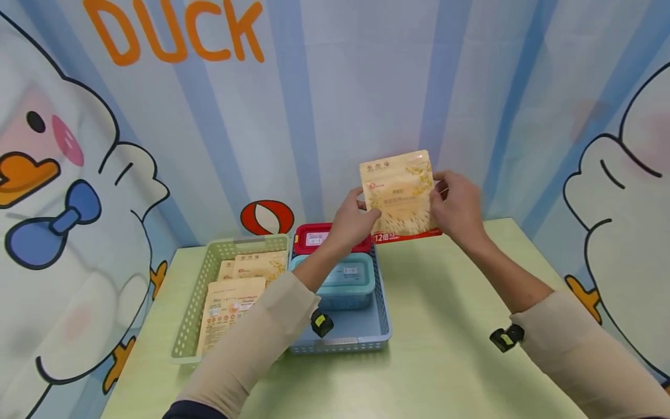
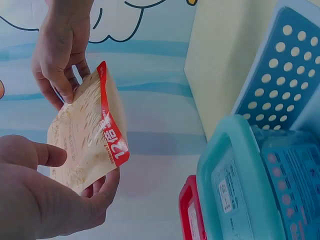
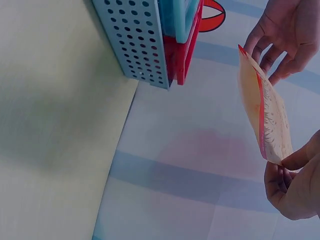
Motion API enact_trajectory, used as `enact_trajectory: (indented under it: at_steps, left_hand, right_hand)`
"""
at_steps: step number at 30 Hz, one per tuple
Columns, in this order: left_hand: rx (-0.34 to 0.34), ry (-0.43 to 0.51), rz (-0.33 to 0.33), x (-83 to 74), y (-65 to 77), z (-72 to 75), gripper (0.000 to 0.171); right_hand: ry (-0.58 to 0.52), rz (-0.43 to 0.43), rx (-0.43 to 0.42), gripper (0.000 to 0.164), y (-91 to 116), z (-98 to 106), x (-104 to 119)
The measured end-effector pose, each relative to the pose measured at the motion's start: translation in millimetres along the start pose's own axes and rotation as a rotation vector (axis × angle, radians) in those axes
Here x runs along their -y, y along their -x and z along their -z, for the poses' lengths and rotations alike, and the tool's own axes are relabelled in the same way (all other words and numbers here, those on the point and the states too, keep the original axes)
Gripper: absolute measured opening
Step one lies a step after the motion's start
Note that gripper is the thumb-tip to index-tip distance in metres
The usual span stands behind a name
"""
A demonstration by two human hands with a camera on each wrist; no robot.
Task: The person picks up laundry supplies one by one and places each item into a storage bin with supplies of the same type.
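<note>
A cream-coloured foil pouch (image 1: 400, 195) with a red bottom band is held up above the table, its printed front facing the head camera. My left hand (image 1: 352, 220) grips its left edge, thumb on the front and fingers behind, as the left wrist view also shows. At the opposite edge, my right hand (image 1: 458, 205) pinches the pouch between thumb and fingers. Below my left forearm lie a teal-lidded box (image 1: 349, 276) and a red-lidded box (image 1: 312, 237) in a blue basket (image 1: 340, 331). The pouch's back is hidden in the head view.
Left of the blue basket stands a green basket (image 1: 191, 317) with several similar pouches (image 1: 235, 302) in it. Both sit on a pale green table (image 1: 434, 349). A striped curtain (image 1: 361, 99) with duck drawings hangs close behind the table and at its sides.
</note>
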State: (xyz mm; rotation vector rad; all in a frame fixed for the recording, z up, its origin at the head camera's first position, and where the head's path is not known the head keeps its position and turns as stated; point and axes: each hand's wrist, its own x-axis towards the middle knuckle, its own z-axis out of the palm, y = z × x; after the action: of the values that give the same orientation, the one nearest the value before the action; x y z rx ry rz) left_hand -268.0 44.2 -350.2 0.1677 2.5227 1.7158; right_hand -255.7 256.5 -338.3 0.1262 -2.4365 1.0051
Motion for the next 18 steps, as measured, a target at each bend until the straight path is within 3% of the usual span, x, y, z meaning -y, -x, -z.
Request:
enact_trajectory:
  at_steps: [8, 18]
  left_hand:
    - [-0.008, -0.056, -0.056, 3.9, 2.9, 24.8, 0.068]
    - [0.022, -0.044, -0.046, 7.5, 9.3, 56.3, 0.068]
  right_hand:
    - [-0.062, -0.015, 0.054, 0.035, -4.7, -14.3, 11.6]
    - [-0.142, -0.069, 0.118, 0.044, -0.8, -22.7, 31.4]
